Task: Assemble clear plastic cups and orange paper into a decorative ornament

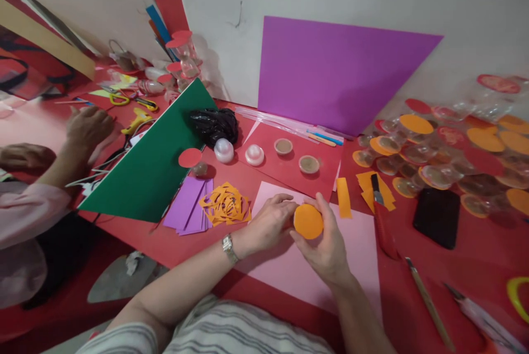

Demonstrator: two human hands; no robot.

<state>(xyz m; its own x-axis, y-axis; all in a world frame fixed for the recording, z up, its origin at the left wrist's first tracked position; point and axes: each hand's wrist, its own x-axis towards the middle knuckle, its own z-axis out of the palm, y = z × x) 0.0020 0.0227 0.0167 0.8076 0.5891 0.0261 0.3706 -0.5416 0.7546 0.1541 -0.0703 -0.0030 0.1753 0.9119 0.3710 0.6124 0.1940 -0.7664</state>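
Note:
An orange round disc (308, 221) faces up between my hands, over the pink sheet (351, 266). My right hand (326, 246) grips it, thumb at the lower left and fingers along the right edge. My left hand (273, 222) touches or nearly touches the disc's left side, its fingers curled; whether they hold anything is hidden. Beyond my hands, two small bowls of brownish material (309, 164) stand on a red sheet (268, 142), with two clear domed pieces (254, 154) to their left. Orange cut scraps (227, 205) and purple strips (188, 208) lie left of the pink sheet.
A green board (152, 161) stands at the left, beside another person's hands (88, 125). A purple board (330, 73) leans on the wall. Right are disc-topped clear pieces (417, 124), a black phone-like object (437, 217), a red-handled cutter (385, 227) and a wooden-handled tool (432, 304).

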